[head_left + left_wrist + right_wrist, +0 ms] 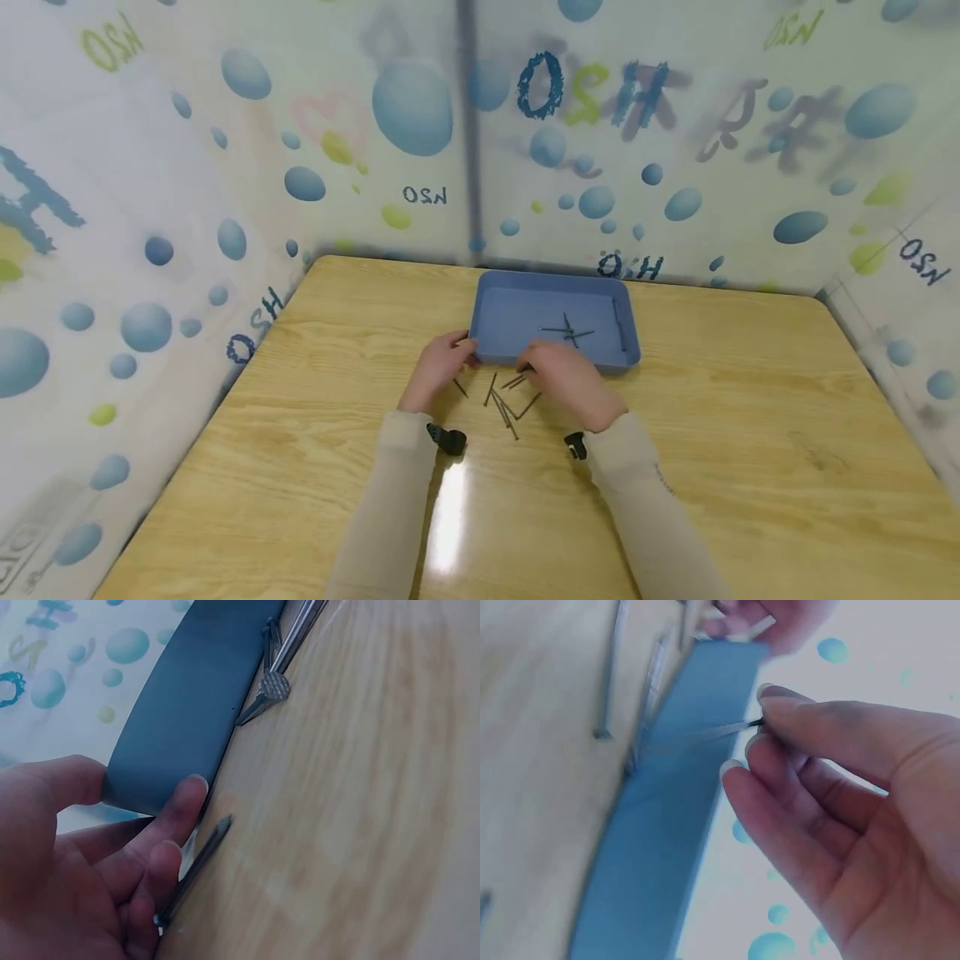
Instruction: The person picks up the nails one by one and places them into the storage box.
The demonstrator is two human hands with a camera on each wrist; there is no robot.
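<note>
A blue tray [513,312] stands toward the back of the table. My left hand [441,362] holds its near left corner; in the left wrist view the thumb is at one edge and a fingertip lies against the outer wall [180,697]. A loose nail [196,870] lies beside those fingers. Just in front of the tray's near side, my right hand [570,379] pinches a nail [716,733] between thumb and fingertips. Several more nails [504,407] lie scattered on the table between the hands. Inside the tray, a few crossed nails [568,332] rest on the bottom.
Along the tray's right inner wall lies another thin dark piece [619,325]. The wooden table [750,442] reaches to patterned wall coverings [675,167] at the back and both sides. A dark strapped device [448,440] sits at the left wrist, another [576,446] at the right.
</note>
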